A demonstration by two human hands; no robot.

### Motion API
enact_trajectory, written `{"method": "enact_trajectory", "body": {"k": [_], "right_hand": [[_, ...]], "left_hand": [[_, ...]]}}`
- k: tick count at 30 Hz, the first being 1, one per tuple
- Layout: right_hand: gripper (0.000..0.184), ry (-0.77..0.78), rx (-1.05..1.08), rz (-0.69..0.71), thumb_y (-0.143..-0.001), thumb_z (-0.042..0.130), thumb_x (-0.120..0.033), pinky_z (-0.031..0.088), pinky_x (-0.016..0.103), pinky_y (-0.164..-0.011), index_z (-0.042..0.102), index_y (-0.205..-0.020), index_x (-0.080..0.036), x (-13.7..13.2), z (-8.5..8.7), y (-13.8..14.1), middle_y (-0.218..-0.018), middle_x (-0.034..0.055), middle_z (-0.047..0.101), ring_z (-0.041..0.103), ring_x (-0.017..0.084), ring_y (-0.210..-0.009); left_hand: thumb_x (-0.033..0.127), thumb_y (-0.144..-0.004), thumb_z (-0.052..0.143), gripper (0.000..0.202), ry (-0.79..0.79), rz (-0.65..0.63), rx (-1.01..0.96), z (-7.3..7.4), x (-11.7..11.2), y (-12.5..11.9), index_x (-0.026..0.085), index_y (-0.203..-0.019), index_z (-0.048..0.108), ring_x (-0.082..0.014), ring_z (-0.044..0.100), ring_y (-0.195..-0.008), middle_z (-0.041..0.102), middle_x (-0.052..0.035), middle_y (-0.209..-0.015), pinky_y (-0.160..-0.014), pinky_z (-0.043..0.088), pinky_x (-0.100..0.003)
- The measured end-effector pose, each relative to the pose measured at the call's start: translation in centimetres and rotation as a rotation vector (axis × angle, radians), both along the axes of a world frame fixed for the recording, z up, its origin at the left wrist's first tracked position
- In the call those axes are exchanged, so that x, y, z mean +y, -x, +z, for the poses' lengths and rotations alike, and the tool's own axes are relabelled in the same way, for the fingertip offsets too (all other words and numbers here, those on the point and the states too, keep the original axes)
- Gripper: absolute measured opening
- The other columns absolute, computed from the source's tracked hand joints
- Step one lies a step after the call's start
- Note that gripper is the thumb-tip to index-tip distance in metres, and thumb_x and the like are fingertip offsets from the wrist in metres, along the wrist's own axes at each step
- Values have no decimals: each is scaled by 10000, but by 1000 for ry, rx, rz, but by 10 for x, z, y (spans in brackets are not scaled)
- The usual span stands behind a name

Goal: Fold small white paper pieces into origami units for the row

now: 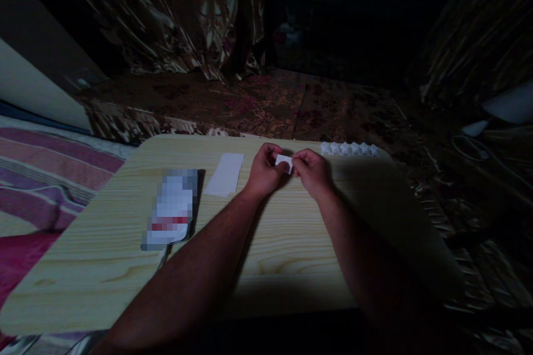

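Note:
A small folded piece of white paper (283,161) is held up between my two hands, over the far middle of the table. My left hand (265,171) pinches it from the left, the thumb lying across its front. At the paper's right edge, the closed fingertips of my right hand (310,169) grip it. White paper strips (225,173) lie flat on the table, left of my left hand. Beyond my right hand, several small folded white paper pieces (350,148) stand in a row along the far edge.
A pixelated flat object (172,208), perhaps a phone, lies left on the wooden table (291,255), with a cable by its near end. Striped bedding (54,166) borders the left. Curtains (166,11) hang behind. A white lamp-like object (510,104) stands at the dark right.

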State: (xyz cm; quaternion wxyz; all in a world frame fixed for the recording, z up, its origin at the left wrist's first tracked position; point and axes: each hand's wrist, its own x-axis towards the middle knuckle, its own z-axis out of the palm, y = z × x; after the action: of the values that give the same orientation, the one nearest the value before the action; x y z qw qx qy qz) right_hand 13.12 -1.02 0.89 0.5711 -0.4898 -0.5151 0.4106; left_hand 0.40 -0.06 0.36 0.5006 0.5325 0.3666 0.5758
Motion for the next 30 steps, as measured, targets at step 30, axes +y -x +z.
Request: {"method": "enact_trajectory", "body": {"k": [30], "right_hand": [[91, 41, -116, 49, -682, 589, -273, 315, 218, -452, 576, -711, -189, 1, -3, -2, -481, -62, 500, 418, 90, -442]], "left_hand": [[157, -564, 723, 473, 134, 60, -100, 5, 3, 4, 188, -978, 497, -100, 563, -593, 629, 25, -733, -577, 426, -220]]}}
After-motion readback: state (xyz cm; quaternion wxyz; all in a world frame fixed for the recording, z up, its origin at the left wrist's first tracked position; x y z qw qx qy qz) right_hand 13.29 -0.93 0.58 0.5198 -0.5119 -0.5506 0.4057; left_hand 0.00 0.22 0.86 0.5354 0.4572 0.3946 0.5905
